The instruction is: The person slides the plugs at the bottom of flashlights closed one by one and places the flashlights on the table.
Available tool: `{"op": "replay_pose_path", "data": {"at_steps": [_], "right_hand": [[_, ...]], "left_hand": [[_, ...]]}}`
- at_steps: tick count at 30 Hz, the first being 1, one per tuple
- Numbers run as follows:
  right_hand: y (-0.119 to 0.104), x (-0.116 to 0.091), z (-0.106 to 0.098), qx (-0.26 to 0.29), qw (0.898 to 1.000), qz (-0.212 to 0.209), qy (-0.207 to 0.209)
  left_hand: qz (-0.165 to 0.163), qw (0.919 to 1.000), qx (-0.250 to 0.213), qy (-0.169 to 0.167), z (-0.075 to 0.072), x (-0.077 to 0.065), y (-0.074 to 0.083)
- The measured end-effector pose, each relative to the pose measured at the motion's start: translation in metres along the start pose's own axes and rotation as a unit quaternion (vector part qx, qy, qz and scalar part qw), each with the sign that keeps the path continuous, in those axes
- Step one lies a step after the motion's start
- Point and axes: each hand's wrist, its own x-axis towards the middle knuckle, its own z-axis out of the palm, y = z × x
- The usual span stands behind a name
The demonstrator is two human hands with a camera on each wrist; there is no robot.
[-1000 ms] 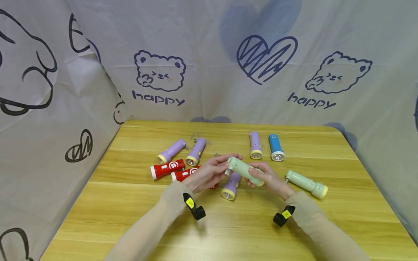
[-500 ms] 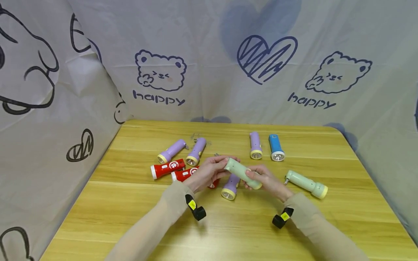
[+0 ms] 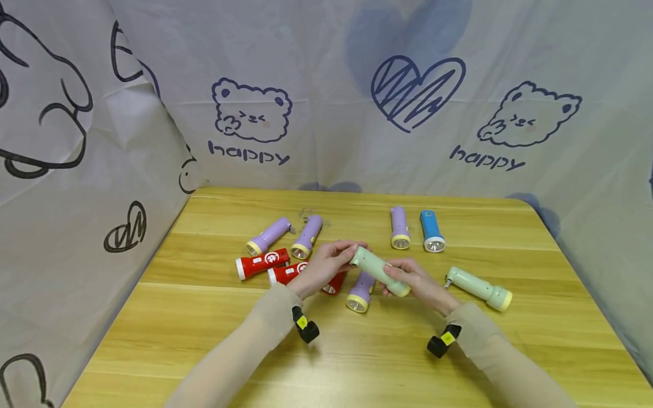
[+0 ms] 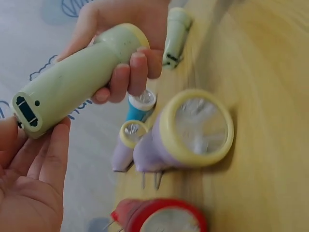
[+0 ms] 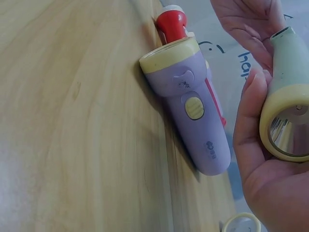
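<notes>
A light green flashlight (image 3: pixel 374 265) with a yellow rim is held above the table. My right hand (image 3: pixel 415 283) grips it around its lamp end, fingers curled over the body in the left wrist view. My left hand (image 3: pixel 323 269) pinches the tail end between thumb and fingers. That end faces the left wrist camera and shows a dark slot (image 4: pixel 27 111) with no prongs standing out. Below the hands lie a purple flashlight (image 3: pixel 360 296) and a red flashlight (image 3: pixel 334 283), the latter partly hidden by my left hand.
Two more purple flashlights (image 3: pixel 308 237) and two red flashlights (image 3: pixel 262 264) lie left on the wooden table (image 3: pixel 347 362). At the back right are a purple flashlight (image 3: pixel 399 228) and a blue flashlight (image 3: pixel 432 231). Another green flashlight (image 3: pixel 478 288), prongs out, lies right.
The metal prongs that stuck out of the held green flashlight's tail a second ago are folded in. The flashlight has turned slightly and shifted a little left; both hands still hold it.
</notes>
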Motion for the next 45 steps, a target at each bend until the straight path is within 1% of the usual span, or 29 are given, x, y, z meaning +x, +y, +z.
{"op": "replay_pose_path", "data": {"at_steps": [3,6,9,14,20,23,29,33,36,41,43,45], "right_hand": [[0.0,-0.001,-0.002,0.005,1.0,0.009,0.003],[0.0,-0.002,-0.004,0.013,1.0,0.013,0.002],[0.0,-0.003,-0.006,0.022,1.0,0.013,-0.001],[0.0,-0.003,-0.007,0.034,0.999,0.014,-0.007],[0.0,-0.004,-0.007,0.045,0.999,0.019,-0.02],[0.001,-0.004,-0.008,0.05,0.998,0.021,-0.028],[0.0,-0.004,-0.009,0.06,0.997,0.023,-0.043],[-0.001,-0.005,-0.009,0.067,0.996,0.025,-0.053],[-0.002,-0.005,-0.008,0.073,0.995,0.034,-0.058],[-0.002,-0.006,-0.008,0.081,0.993,0.048,-0.066],[-0.003,-0.005,-0.008,0.079,0.993,0.05,-0.068],[-0.004,-0.005,-0.008,0.073,0.993,0.056,-0.072]], "left_hand": [[0.023,0.9982,0.056,0.001,-0.001,-0.001,0.003],[0.041,0.993,0.111,0.003,-0.001,-0.001,0.004],[0.051,0.987,0.153,0.008,-0.001,-0.002,0.004],[0.063,0.9785,0.195,0.02,-0.001,-0.002,0.004],[0.098,0.9609,0.257,0.036,0.0,-0.004,0.002],[0.116,0.9547,0.271,0.042,0.001,-0.004,0.0],[0.144,0.9467,0.284,0.051,0.002,-0.003,-0.006],[0.145,0.9433,0.293,0.057,0.003,-0.002,-0.007],[0.131,0.9431,0.301,0.055,0.002,-0.002,-0.005],[0.11,0.9394,0.322,0.045,-0.001,-0.001,0.001],[0.104,0.9391,0.325,0.04,-0.003,-0.001,0.003],[0.095,0.9407,0.324,0.035,-0.004,0.0,0.004]]}}
